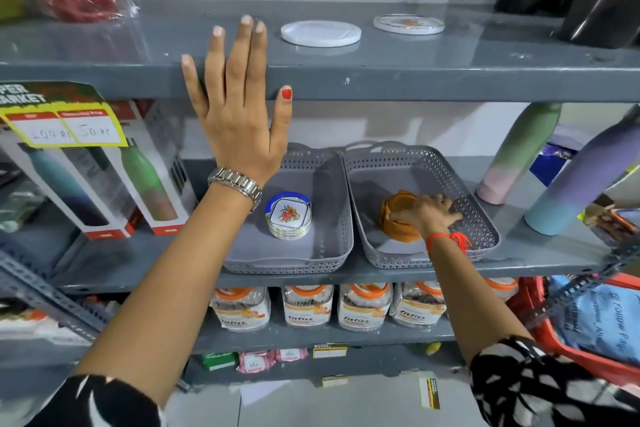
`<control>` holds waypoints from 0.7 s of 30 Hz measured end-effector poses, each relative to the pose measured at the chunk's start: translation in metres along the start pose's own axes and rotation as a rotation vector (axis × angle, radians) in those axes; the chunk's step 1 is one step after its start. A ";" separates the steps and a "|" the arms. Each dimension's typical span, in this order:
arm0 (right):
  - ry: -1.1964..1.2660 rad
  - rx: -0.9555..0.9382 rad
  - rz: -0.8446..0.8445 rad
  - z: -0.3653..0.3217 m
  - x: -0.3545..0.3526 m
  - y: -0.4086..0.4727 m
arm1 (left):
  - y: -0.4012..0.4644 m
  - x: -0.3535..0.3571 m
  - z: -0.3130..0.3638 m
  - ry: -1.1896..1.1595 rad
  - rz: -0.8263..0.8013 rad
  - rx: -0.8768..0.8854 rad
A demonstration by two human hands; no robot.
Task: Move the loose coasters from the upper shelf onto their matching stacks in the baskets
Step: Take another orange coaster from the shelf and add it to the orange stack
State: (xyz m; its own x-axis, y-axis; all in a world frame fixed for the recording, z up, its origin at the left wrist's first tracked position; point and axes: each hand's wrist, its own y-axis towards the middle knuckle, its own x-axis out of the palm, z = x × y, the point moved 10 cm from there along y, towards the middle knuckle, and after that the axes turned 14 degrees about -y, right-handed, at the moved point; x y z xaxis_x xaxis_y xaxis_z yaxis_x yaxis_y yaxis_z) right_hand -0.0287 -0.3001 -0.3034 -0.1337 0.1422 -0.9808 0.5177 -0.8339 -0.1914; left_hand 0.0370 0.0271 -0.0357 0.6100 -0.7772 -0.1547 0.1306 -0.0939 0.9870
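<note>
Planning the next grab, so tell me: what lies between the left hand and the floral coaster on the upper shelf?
In the head view, one plain white coaster lies between the left hand and the floral coaster; otherwise bare grey upper shelf.

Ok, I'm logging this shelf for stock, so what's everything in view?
loose coasters: 2, white and white with floral print, upper shelf
baskets: 2, grey, middle shelf, left and right
floral coaster stack: 1, white and blue, left basket
brown coaster stack: 1, right basket
bottles: 2, pastel, right of baskets
boxed bottles: 2, left
jars: 5, orange lids, lower shelf
left hand: open, at upper shelf edge
right hand: fingers on brown stack
</note>
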 end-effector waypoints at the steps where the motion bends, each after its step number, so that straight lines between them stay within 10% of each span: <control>1: -0.016 0.000 -0.011 0.000 0.002 0.001 | 0.000 0.000 0.000 0.001 0.004 0.000; 10: -0.063 -0.054 -0.002 -0.001 0.002 -0.006 | 0.000 0.000 0.000 0.002 0.020 -0.001; 21: 0.387 -0.418 0.777 -0.033 -0.180 -0.186 | -0.001 0.001 -0.001 -0.046 -0.026 -0.025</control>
State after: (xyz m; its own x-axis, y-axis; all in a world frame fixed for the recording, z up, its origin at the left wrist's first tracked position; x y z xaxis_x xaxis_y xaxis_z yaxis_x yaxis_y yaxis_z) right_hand -0.0732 -0.1534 -0.0928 0.6230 -0.1412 -0.7694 0.6131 -0.5228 0.5923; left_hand 0.0382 0.0270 -0.0370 0.5700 -0.8023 -0.1772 0.1659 -0.0989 0.9812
